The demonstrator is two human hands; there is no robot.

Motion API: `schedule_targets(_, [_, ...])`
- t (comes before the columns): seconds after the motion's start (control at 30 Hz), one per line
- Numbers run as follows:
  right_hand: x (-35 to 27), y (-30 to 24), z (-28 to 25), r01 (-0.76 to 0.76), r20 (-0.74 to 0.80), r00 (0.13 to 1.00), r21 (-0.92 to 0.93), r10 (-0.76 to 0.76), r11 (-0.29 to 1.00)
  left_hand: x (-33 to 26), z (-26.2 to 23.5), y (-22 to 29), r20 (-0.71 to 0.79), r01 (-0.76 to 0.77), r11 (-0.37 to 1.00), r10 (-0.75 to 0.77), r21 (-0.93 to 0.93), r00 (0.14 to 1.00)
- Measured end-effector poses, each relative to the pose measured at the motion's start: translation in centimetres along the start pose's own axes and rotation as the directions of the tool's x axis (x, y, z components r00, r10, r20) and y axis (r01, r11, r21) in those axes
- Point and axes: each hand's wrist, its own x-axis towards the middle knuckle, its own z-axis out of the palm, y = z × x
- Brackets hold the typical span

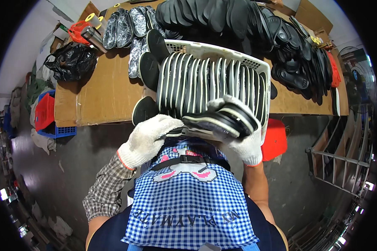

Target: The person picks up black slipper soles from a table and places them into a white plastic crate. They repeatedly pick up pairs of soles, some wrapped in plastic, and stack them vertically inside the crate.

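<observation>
A white plastic basket (262, 67) holds a long row of black shoe soles (188, 83) with pale edges, standing on their sides. My right hand (243, 144), in a white knit glove, is closed around a small stack of black soles (220, 119) above the basket's near right part. The gloved left hand (151, 136) is at the near left corner with its fingers curled around a dark sole (174, 133), mostly hidden beneath them. Several black soles (148, 69) stick out over the basket's left side.
A cardboard-covered table (109, 94) bears piled black soles (213, 16), plastic-wrapped soles (123, 27), a black plastic bag (73, 60) and a steel flask (93, 37). A red stool (274, 140) stands beneath at right. Shelf racks (339, 154) are farther right; a blue crate (58, 131) is left.
</observation>
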Motion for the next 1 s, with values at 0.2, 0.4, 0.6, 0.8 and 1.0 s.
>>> schedule_targets(0.2, [-0.9,1.8,0.8,0.011,0.149,0.988,-0.248,0.027,0.969,-1.0,-0.9,-0.8,0.003,0.142,0.969,-0.145,-0.199,0.989])
schedule_targets(0.4, [-0.7,6.1,1.3,-0.143,0.192,0.964,-0.223,0.187,0.964,-1.2,-0.6,-1.3,-0.029,0.178,0.958,-0.189,-0.224,0.982])
schedule_targets(0.6, [-1.1,8.2,1.1,-0.134,0.201,0.958,-0.309,0.202,0.942,-0.9,-0.5,-1.0,-0.042,0.191,0.963,-0.203,-0.189,0.978])
schedule_targets(0.8, [-1.3,6.8,0.1,-0.301,0.244,0.923,-0.023,0.297,0.953,1.5,-1.1,5.3,-0.05,-0.047,0.994,0.052,0.104,0.997])
schedule_targets(1.0, [-1.5,3.9,-3.0,-0.267,0.101,0.956,-0.077,0.274,0.961,3.7,2.0,4.7,0.101,-0.102,0.907,0.066,0.409,0.993])
